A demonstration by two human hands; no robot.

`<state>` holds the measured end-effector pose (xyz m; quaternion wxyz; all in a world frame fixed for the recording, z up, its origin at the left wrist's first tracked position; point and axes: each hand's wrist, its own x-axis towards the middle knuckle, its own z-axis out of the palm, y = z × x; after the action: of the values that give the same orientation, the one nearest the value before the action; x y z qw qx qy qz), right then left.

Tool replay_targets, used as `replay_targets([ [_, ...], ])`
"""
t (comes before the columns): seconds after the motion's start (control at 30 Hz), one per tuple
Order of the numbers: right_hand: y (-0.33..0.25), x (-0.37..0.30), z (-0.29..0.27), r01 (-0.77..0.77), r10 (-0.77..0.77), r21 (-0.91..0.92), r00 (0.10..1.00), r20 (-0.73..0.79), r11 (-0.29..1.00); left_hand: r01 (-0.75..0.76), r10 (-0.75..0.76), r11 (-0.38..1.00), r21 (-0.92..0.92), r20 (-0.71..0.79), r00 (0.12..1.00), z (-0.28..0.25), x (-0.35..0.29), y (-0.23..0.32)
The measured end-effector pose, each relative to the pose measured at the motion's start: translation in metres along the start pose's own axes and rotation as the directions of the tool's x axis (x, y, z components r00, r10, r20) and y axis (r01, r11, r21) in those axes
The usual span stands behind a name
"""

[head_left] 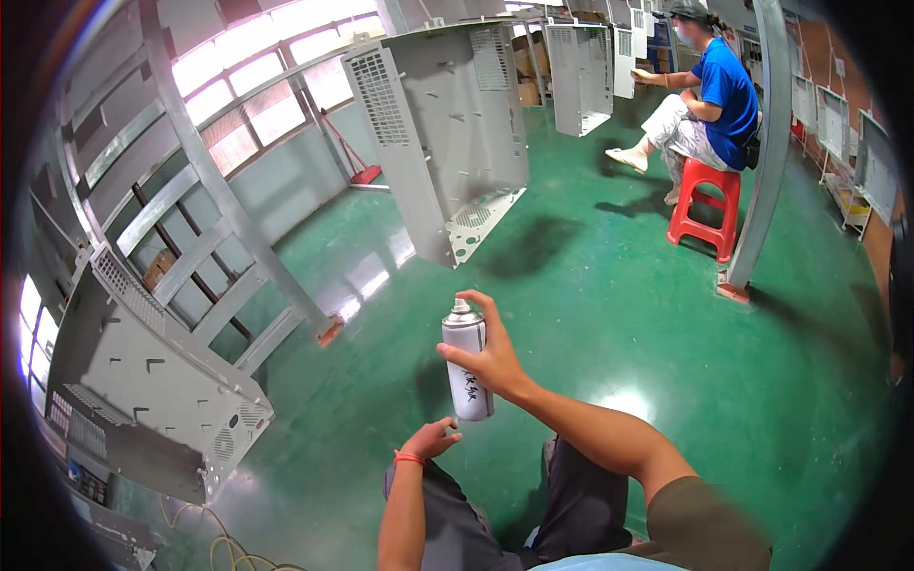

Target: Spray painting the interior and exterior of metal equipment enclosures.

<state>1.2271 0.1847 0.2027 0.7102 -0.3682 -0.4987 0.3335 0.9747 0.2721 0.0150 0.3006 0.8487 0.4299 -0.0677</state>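
Observation:
Upright in front of me is a white spray can (pixel 465 376) with dark handwriting on its side. My right hand (pixel 490 354) is wrapped around its upper part, and the index finger rests on the white nozzle (pixel 462 305). Just below and left of the can, my left hand (pixel 430 440) is near my knee, its fingers loosely bent, a little apart and holding nothing. A red band circles that wrist. Beyond the can, a grey sheet-metal casing (pixel 462 124) hangs with its hollow side toward me. A second grey casing (pixel 157 381) hangs tilted at the left.
A co-worker in blue (pixel 725 95) sits on a red stool (pixel 706 209), reaching toward more hanging casings (pixel 579 81). A steel post (pixel 766 162) stands at right, a steel frame (pixel 214 190) at left. A yellowish hose (pixel 228 547) lies at lower left; a red dustpan (pixel 366 175) stands by the wall.

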Motion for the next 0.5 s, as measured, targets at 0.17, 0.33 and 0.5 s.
replay_targets([
  [0.17, -0.004, 0.005, -0.010, -0.025, 0.025, -0.001, 0.999, 0.021, 1.000, -0.026, 0.028, 0.997, 0.070, -0.018, 0.999, 0.031, 0.012, 0.026],
  [0.33, 0.005, 0.012, -0.025, -0.013, 0.013, -0.004, 1.000, 0.016, 1.000, -0.197, 0.193, 0.980, 0.003, 0.181, 0.964, 0.097, 0.029, 0.067],
  [0.5, 0.008, 0.015, -0.043, -0.028, 0.028, 0.029, 1.000, 0.013, 0.999, -0.328, 0.287, 0.943, 0.057, 0.359, 0.888, 0.182, 0.043, 0.116],
])
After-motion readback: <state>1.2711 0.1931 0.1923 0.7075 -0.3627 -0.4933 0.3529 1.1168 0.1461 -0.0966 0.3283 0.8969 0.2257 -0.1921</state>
